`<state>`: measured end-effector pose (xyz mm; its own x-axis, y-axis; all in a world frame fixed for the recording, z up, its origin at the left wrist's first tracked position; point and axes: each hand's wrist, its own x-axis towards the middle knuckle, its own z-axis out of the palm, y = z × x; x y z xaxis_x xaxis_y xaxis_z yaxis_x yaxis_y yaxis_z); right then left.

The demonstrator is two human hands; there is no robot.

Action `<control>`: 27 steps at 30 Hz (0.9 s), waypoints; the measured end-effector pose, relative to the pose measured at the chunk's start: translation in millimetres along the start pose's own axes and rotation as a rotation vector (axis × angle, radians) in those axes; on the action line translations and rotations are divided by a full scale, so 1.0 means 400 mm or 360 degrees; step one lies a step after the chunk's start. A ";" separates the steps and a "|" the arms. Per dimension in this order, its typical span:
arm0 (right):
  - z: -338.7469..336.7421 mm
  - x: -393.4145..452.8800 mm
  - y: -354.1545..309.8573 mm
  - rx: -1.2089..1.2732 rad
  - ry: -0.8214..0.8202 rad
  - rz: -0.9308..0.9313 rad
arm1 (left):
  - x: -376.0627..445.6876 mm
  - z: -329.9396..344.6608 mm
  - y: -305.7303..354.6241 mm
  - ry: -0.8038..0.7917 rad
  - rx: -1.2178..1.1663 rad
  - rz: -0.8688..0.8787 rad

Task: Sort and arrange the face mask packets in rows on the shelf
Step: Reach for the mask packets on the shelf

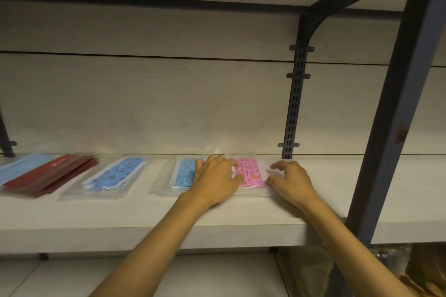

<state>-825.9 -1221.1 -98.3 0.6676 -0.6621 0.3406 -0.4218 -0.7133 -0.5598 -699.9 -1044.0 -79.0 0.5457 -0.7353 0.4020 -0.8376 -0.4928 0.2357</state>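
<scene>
Two hands are working at the right end of a row of mask packets lying on the pale shelf (241,222) — the left hand (214,181) is lying flat with fingers spread, pressing on the seam between a blue patterned packet (184,173) and the pink packet (251,172). The right hand (288,179) is pinching the pink packet's right edge with curled fingers. Further left are lying another blue patterned packet (115,173), a dark red stack (50,173) and a plain light blue packet (17,167)
</scene>
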 end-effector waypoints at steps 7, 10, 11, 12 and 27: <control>0.005 -0.071 -0.150 0.0030 0.0031 -0.0402 | -0.101 -0.108 -0.089 0.0191 -0.0015 0.0008; 0.050 -0.115 -0.256 0.0074 -0.0008 -0.0503 | -0.151 -0.154 -0.168 0.0212 -0.0025 -0.0050; 0.068 -0.132 -0.293 0.0095 -0.0024 -0.0531 | -0.169 -0.170 -0.195 0.0225 -0.0027 -0.0079; 0.088 -0.149 -0.330 0.0126 -0.0043 -0.0555 | -0.190 -0.187 -0.225 0.0239 -0.0027 -0.0105; 0.415 -0.500 -1.004 0.0287 -0.0098 -0.0770 | -0.658 -0.572 -0.717 0.0432 -0.0109 -0.0122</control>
<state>-688.3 -764.2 -67.0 0.7971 -0.2480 0.5506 0.0527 -0.8797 -0.4726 -608.8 -602.6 -49.8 0.5885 -0.5412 0.6007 -0.7991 -0.5025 0.3301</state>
